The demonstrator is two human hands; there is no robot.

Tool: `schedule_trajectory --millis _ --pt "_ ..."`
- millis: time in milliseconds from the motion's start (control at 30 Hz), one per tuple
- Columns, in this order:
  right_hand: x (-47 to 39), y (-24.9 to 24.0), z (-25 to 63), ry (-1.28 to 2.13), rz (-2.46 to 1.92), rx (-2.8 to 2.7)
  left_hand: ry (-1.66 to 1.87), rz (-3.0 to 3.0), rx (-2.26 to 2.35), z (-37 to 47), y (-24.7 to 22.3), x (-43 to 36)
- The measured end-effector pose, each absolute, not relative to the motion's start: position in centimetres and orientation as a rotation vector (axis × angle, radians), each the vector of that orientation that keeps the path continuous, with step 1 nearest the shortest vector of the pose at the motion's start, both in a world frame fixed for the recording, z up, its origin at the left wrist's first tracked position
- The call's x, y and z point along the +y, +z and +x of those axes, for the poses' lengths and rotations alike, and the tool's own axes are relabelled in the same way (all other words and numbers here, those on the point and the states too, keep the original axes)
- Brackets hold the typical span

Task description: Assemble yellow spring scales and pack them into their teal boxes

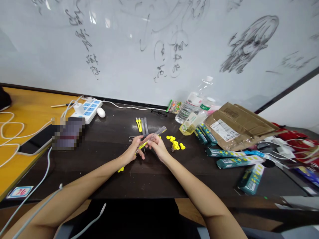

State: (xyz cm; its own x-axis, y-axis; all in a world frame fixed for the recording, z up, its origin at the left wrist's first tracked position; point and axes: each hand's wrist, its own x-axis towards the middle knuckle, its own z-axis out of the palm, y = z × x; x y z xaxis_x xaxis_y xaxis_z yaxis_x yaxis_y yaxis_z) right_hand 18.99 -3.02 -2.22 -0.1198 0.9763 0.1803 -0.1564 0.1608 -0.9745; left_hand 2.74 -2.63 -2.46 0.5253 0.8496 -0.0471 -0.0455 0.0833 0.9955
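Observation:
Above the dark table's middle, my left hand (132, 150) pinches a slim yellow piece (143, 145), its exact kind partly hidden by the fingers. Close beside it, my right hand (159, 148) has its fingers closed on a clear plastic tube (159, 131) that slants up to the right. The yellow piece meets the tube's lower end between both hands; whether it sits inside I cannot tell. Just beyond lie two yellow sticks (139, 124) and clear tubes (144, 126). Small yellow parts (175, 145) are heaped right of my right hand, and another yellow part (121, 169) lies below my left wrist.
A white power strip (92, 109) and phone (37, 141) are at left, with loose cables. Two bottles (190, 103) (195, 119), a cardboard parcel (233, 124) and several green boxes (251, 179) crowd the right. Glasses (159, 113) lie by the whiteboard (119, 66).

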Motion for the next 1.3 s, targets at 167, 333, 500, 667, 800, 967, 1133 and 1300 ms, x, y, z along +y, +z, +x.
schedule_trajectory --millis 167,333,500,667,800,967,1133,1300 --pt "-3.2 -2.1 18.9 1.309 -0.878 -1.319 0.773 1.311 0.778 2.6 -1.7 -3.0" --pt "-3.5 -2.3 18.7 1.402 -0.854 -1.432 0.893 1.342 0.818 2.5 -1.9 -3.0" --pt "-3.7 -2.4 18.4 1.450 -0.795 -1.414 0.951 1.366 0.930 2.5 -2.9 -2.7" --pt "-4.3 -2.1 17.7 1.516 -0.731 -1.354 1.005 1.267 0.990 2.5 -2.5 -2.9" --pt "-4.9 -1.8 16.9 1.487 -0.709 -1.546 1.038 1.316 0.987 2.4 -2.2 -3.2" --pt "-5.3 -1.5 16.4 1.492 -0.680 -1.645 1.061 1.334 0.971 2.5 -2.3 -3.5" --pt "-5.3 -1.7 16.9 1.576 -0.713 -1.659 0.983 1.279 0.908 2.7 -2.1 -3.7" --pt "-4.5 -1.9 17.8 1.675 -0.718 -1.421 0.922 1.332 0.906 2.3 -1.5 -3.3"
